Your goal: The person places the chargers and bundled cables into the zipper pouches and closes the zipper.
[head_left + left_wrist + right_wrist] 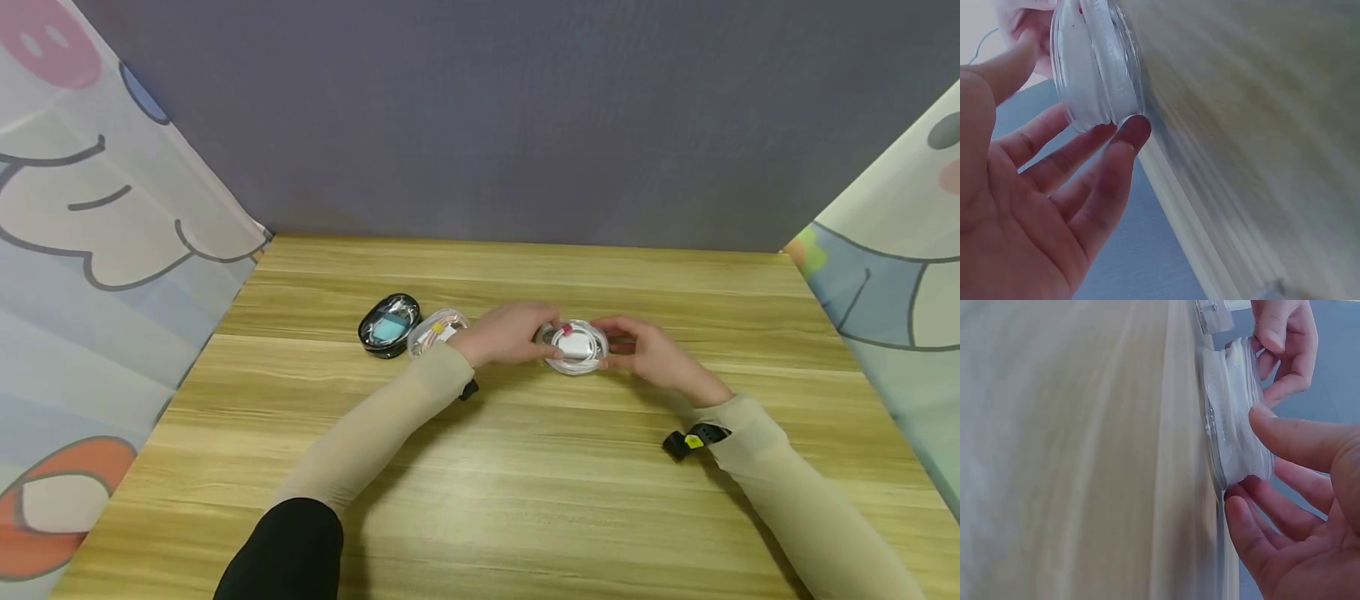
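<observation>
A clear round case (pixel 576 347) holds a coiled white cable, a white block and a small red piece. My left hand (pixel 513 332) grips its left side, thumb at the near edge and fingers at the far edge. From the other side my right hand (pixel 651 354) holds the same case between thumb and fingers. In the right wrist view the case (pixel 1235 412) stands close over the tabletop, with the right thumb on its upper edge and fingertips under the rim. The left wrist view shows the left fingertips along the edge of the case (pixel 1094 69).
Left of my hands lies a second clear case (pixel 417 340) with a cable and a yellow piece, partly hidden by my left wrist. Beside it stands a black-rimmed case (pixel 388 325) with a light blue piece inside. The wooden table (pixel 525 500) ends at a grey panel (pixel 525 125).
</observation>
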The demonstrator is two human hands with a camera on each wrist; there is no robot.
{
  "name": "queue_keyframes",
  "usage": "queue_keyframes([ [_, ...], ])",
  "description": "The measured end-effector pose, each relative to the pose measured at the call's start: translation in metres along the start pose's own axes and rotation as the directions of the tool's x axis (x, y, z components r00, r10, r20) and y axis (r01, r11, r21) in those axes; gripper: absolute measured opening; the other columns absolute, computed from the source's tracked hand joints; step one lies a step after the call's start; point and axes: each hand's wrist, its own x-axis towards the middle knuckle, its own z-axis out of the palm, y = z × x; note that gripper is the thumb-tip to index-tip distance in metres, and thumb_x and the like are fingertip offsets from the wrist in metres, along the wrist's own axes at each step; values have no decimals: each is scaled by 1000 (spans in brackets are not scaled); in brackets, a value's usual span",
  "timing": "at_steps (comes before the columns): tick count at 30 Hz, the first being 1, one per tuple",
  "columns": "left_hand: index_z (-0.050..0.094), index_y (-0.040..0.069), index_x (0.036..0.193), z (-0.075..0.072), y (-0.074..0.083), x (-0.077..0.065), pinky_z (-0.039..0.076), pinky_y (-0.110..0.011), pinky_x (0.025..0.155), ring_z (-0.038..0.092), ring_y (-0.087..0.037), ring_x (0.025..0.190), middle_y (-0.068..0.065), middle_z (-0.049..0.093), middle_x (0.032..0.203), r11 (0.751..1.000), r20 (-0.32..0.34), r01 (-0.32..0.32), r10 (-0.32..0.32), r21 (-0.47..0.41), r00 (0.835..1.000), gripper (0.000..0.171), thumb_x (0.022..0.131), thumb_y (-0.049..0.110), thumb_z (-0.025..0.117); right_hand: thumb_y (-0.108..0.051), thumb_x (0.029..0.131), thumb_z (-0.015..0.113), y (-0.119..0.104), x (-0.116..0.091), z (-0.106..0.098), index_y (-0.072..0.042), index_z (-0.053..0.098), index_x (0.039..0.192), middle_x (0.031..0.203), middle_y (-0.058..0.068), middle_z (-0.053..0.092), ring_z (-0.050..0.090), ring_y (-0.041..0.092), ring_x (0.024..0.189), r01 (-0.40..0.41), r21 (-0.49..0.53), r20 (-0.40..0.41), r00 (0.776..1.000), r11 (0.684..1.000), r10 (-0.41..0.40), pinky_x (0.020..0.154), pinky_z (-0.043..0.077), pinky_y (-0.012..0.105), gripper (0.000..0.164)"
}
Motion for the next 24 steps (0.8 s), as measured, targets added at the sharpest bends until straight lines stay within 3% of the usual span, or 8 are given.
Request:
queue_keyframes([
  [3,64,19,118,2,0,-6,45,-26,66,54,-10,77,8,60,102,1000,-4,-15,15,14,1000,34,96,44,65,-1,83,79,-1,-1,3,4,52,138,133,25,57,59,42,116,-14,8,22,1000,1000,14,95,50,47,62],
  [8,63,21,122,5,-1,-17,48,-27,76,56,-8,87,7,61,116,999,-11,-27,27,31,1000,33,93,37,71,-3,82,80,-9,-4,11,3,52,138,130,23,59,61,39,113,-18,4,47,999,1000,18,93,52,44,63],
  [12,62,25,120,5,1,-28,49,-30,89,58,-11,108,6,57,131,996,-4,-57,57,70,998,30,93,34,71,-3,82,79,-16,-7,20,3,53,136,129,22,59,61,38,113,-7,27,54,999,1000,5,94,51,45,60],
  [16,64,25,122,5,2,-39,41,-32,105,47,-16,132,3,48,149,979,-3,-137,139,154,990,29,94,32,69,-1,81,80,-21,-10,29,4,54,130,125,21,60,61,39,112,15,56,43,999,998,-18,95,51,47,56],
  [18,66,22,125,5,2,-44,35,-33,111,42,-19,138,2,47,151,960,0,-207,211,187,977,30,95,28,69,0,79,81,-25,-11,34,3,55,125,122,20,61,61,38,111,20,59,33,999,998,-22,94,52,45,53],
  [21,68,19,127,5,1,-51,28,-32,115,40,-20,140,3,50,149,922,12,-323,328,214,945,32,95,19,68,0,77,83,-28,-11,39,2,55,121,120,19,62,61,37,110,18,70,35,999,997,-21,92,53,40,51],
  [24,68,17,130,6,0,-57,25,-31,116,39,-21,141,3,53,146,888,40,-404,406,218,913,35,95,13,67,-2,78,83,-29,-11,40,0,55,121,121,18,62,60,35,111,21,73,61,998,997,-26,92,53,38,51],
])
